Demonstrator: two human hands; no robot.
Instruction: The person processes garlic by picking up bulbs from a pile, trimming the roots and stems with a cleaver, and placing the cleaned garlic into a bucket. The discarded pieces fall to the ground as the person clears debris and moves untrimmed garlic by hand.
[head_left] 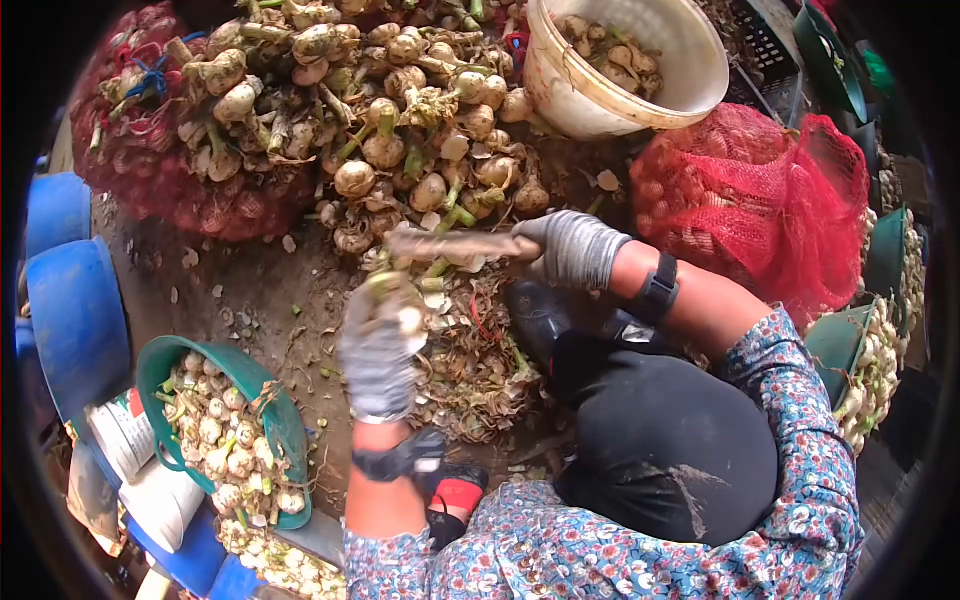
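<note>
Closest in sits my black knee [660, 440], with trimmings [470, 370] heaped just past it. Left hand [378, 350], gloved, is clenched round one onion [405, 315], held over the trimmings. Right hand [572, 250] grips a knife [450, 243] — blade flat, pointing left, just above the onion; whether it touches, I can't tell. I judge I'm mid-trim: next the blade must meet stalk or roots, clear of my fingers. Beyond lies the untrimmed pile [400, 110]; the green basin [275, 410] of bulbs sits left — a white bucket [560, 95] and red sack [760, 200] further out.
</note>
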